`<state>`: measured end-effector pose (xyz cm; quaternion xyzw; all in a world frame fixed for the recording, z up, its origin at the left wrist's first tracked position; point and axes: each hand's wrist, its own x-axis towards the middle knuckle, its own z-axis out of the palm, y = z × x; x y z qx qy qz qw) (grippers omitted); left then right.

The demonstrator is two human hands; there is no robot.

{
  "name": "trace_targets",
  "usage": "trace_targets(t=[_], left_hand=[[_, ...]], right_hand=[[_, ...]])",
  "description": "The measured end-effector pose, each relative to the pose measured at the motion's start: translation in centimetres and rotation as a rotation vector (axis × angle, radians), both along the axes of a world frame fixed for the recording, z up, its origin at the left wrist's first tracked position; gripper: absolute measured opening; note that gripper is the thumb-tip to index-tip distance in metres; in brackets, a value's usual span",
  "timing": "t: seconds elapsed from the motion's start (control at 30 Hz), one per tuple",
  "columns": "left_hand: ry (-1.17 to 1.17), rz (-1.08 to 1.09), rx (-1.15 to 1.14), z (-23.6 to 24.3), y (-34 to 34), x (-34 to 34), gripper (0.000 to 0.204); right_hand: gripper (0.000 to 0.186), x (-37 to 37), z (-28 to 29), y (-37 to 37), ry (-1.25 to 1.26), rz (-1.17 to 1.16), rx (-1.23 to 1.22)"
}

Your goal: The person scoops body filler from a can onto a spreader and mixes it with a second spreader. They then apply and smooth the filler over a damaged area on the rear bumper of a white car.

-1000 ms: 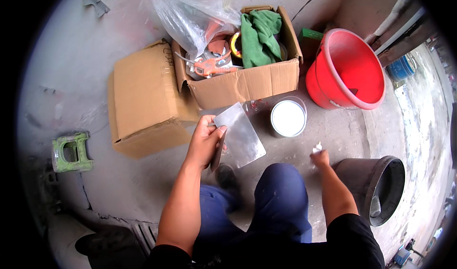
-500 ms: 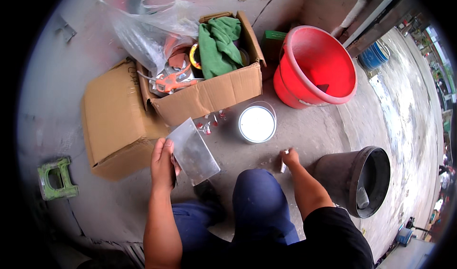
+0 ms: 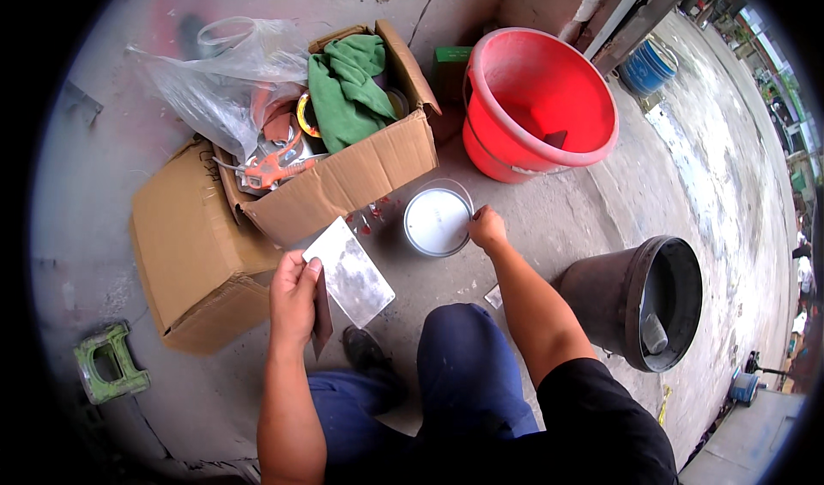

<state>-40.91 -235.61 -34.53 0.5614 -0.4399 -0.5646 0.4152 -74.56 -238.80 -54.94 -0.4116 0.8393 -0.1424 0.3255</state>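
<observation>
My left hand (image 3: 293, 300) is closed on a flat, rectangular grey-white plate (image 3: 350, 275), smudged grey across its face. A thin brownish sheet (image 3: 323, 315) hangs down beside the plate from the same grip. With fingers bent, my right hand (image 3: 488, 229) is at the right edge of a small round pail (image 3: 436, 222) with a pale top and a thin wire handle; whether it grips the rim or the handle is hard to make out. A small whitish flat piece (image 3: 493, 296) lies on the floor, below my right wrist.
An open cardboard box (image 3: 343, 184) holds a green cloth (image 3: 350, 94), tape, an orange-handled tool (image 3: 275, 169) and clear plastic. A closed carton (image 3: 193, 245) adjoins it. Around stand a red bucket (image 3: 502, 154), a tipped dark bucket (image 3: 601, 292), a blue bucket (image 3: 648, 69) and a green stool (image 3: 110, 363).
My right hand has moved up and left to the pail's edge, leaving the small whitish piece on the floor. The plate in my left hand has tilted, showing its smudged face.
</observation>
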Motion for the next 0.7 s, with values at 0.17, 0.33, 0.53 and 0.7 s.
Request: trace_targets(t=[0.17,0.33,0.53,0.7], left_hand=[[-0.008,0.006,-0.001,0.5,-0.1,-1.1,0.013],[0.021,-0.026,0.043,-0.1,-0.1,-1.2,0.012],[0.042,0.011,0.043,-0.7,-0.6,-0.4,0.013],[-0.006,-0.041,0.048,-0.5,-0.9,-0.6,0.014]], right_hand=[[0.038,-0.9,0.5,-1.0,-0.063,-0.021,0.114],[0.038,-0.4,4.3,-0.4,0.004,0.082,-0.010],[0.020,-3.0,13.0,2.4,0.314,0.072,-0.309],[0.023,-6.9,9.9,3.1,0.481,0.155,-0.099]])
